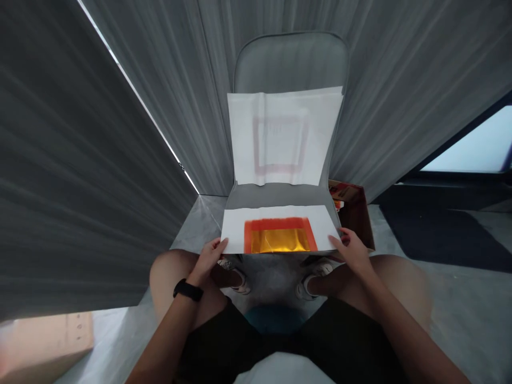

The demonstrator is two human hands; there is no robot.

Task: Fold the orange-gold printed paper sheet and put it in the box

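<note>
Between my hands lies a white sheet of paper [234, 229] on the front of the chair seat, with an orange-red border and a shiny gold panel [278, 241] on it. My left hand [210, 256] is closed on its near left corner, thumb on top. At the near right corner, my right hand [352, 249] pinches the sheet the same way. The sheet's near edge reaches the front of the seat; anything below that edge is hidden. Against the backrest leans a second white sheet [280, 136], with a faint pinkish square outline showing.
Grey curtains surround the grey chair [290, 61]. An open cardboard box [356, 213] stands on the floor right of the chair. Farther right are a dark mat [448, 234] and a lit screen [472, 144]. Another cardboard box [48, 341] sits at lower left.
</note>
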